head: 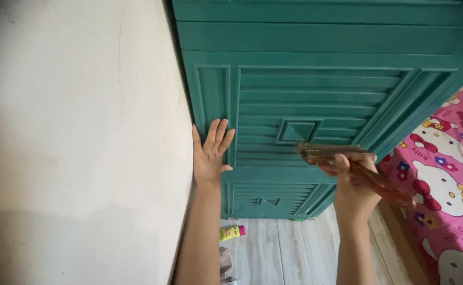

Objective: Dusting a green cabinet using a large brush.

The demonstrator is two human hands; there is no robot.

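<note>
A tall teal-green wooden cupboard door with grooved panels stands in front of me. My left hand lies flat, fingers spread, against the door's left panel near the wall. My right hand grips a reddish-brown paintbrush by its handle. The bristle end points left and sits at the door's lower middle rail. Whether the bristles touch the wood, I cannot tell.
A cream plastered wall fills the left side. A bed with a pink cartoon-cat sheet lies at the right. On the grey wood-look floor below lie a small yellow tube with a pink cap and some cloth.
</note>
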